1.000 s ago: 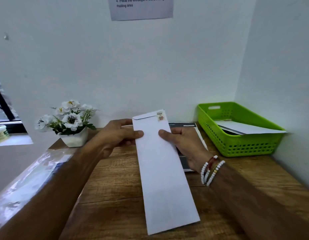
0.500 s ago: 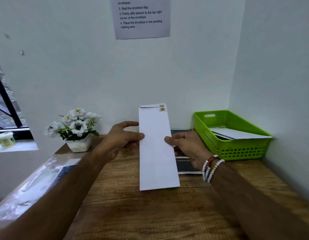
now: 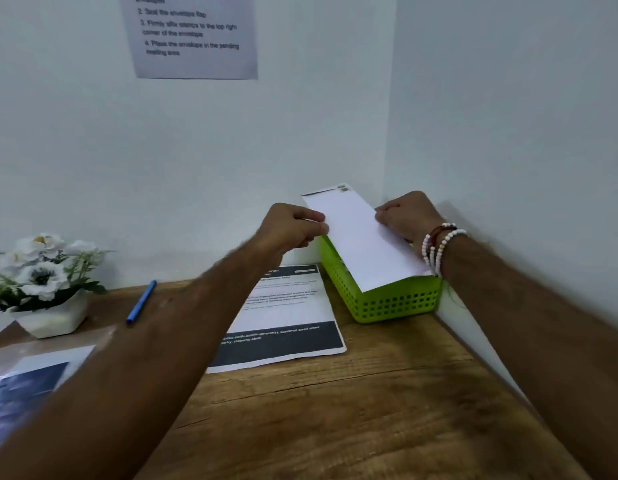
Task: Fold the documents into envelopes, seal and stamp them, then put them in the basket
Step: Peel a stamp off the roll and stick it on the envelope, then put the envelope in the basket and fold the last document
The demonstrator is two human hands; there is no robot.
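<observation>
My left hand [image 3: 293, 226] & right hand [image 3: 404, 216] are pinching the stamped envelope [image 3: 363, 244] by its edges over the green basket [image 3: 397, 303], centre-right of frame. Final step, I reckon; next: lowering it in, letting go.

An office mailing corner: numbered instruction sheet [image 3: 196, 36] on the white wall [image 3: 300, 133] at upper centre, wooden bench [image 3: 370, 410] below with printed document [image 3: 287, 317], blue pen [image 3: 141, 301], green basket [image 3: 394, 303] at right.

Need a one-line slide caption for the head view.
Left hand and right hand hold a stamped white envelope above the green basket, printed document beside it.
</observation>
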